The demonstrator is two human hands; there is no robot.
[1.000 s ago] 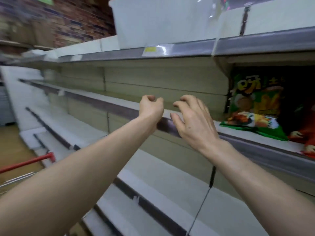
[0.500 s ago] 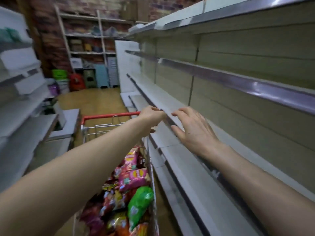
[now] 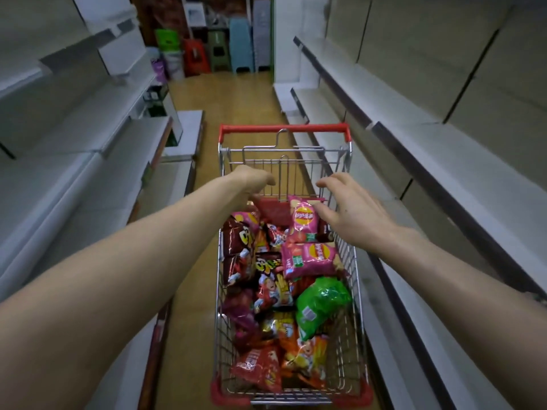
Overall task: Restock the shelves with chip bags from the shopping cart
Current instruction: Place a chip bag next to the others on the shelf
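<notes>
A wire shopping cart with a red handle (image 3: 284, 128) stands in the aisle below me, filled with several chip bags. A pink chip bag (image 3: 302, 223) stands upright at the far end, above a second pink bag (image 3: 307, 258). A green bag (image 3: 321, 303) and red and orange bags lie nearer to me. My left hand (image 3: 251, 182) hovers over the cart's far left part with fingers loosely curled downward and holds nothing. My right hand (image 3: 352, 208) hangs just right of the upright pink bag, fingers spread and relaxed, its thumb close to the bag's edge.
White shelves (image 3: 414, 143) run along the right side close to the cart. More white shelves (image 3: 74, 137) line the left side. Wooden floor stretches ahead to coloured plastic stools (image 3: 219, 51) at the aisle's end.
My view has swung from the right-hand shelf with its green bag down to the cart. Both hands have left the shelf edge and now hang over the chip bags.
</notes>
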